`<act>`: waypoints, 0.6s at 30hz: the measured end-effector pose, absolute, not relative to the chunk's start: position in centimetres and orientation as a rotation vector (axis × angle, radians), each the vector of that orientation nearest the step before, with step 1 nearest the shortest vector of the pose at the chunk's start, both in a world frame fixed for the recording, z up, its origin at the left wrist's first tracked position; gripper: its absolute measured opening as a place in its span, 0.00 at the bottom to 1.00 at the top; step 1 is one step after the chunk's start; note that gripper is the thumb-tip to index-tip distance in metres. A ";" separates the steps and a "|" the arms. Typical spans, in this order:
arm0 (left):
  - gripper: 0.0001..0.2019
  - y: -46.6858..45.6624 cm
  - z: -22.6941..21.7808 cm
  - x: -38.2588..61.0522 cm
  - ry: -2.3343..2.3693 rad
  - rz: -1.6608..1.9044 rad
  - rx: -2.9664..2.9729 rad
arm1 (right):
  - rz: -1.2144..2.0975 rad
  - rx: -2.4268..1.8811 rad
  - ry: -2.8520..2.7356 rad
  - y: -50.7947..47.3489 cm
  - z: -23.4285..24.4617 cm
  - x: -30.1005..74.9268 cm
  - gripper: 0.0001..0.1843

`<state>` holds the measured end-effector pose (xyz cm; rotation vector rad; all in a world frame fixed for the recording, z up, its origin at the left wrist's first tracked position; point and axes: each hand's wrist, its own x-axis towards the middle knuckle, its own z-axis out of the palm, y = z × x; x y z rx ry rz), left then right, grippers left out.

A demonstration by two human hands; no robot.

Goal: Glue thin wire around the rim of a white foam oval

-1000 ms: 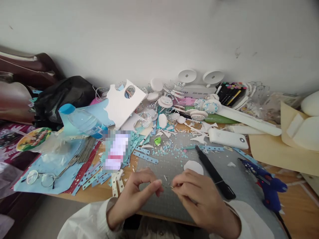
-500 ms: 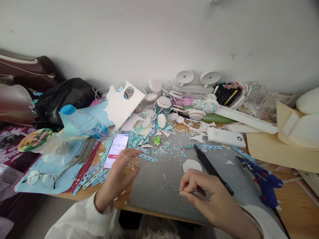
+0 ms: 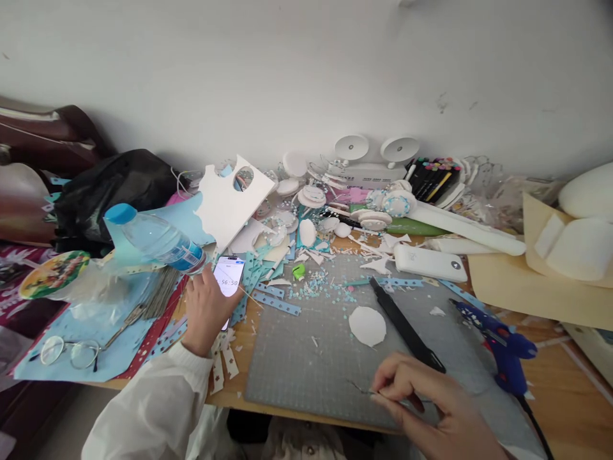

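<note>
My left hand (image 3: 211, 312) lies over the lower part of a phone (image 3: 232, 271) with a lit timer screen, fingers on its left edge and thumb on its right. A thin tan stick (image 3: 252, 298) sticks out past that thumb; how it is held is hidden. Over the front of the grey cutting mat (image 3: 297, 358), my right hand (image 3: 414, 399) pinches a thin wire (image 3: 358, 387) between thumb and forefinger, its kinked end pointing left. Behind that hand a white paper disc (image 3: 367, 326) lies flat, with a black pen-like tool (image 3: 407, 324) to its right.
A water bottle (image 3: 158, 239) leans left of the phone, near eyeglasses (image 3: 71, 351) and punched paper strips (image 3: 275, 301). White discs with beads (image 3: 313, 196) pile up by the wall. At right are a white power bank (image 3: 428, 262) and a blue glue gun (image 3: 502, 342).
My left hand has come down leftward onto the phone, whose lower end has swung right. My right hand has moved right and nearer to me with the wire.
</note>
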<state>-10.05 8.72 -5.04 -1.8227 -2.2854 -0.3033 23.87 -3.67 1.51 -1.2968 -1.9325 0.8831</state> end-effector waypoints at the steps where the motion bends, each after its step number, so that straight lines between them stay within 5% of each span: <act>1: 0.38 8.8 -4.9 -9.9 -2.301 -0.295 -1.811 | 0.885 -1.313 -1.924 -3.7 1.5 23.9 0.13; 11: 0.41 7.9 -4.6 -8.5 -2.376 -0.350 -1.711 | 1.017 -1.342 -1.740 -2.9 1.4 23.6 0.13; 18: 0.26 3.2 -0.8 -5.2 -1.856 -1.283 -2.894 | 1.376 -1.249 -1.471 -1.5 2.1 22.6 0.16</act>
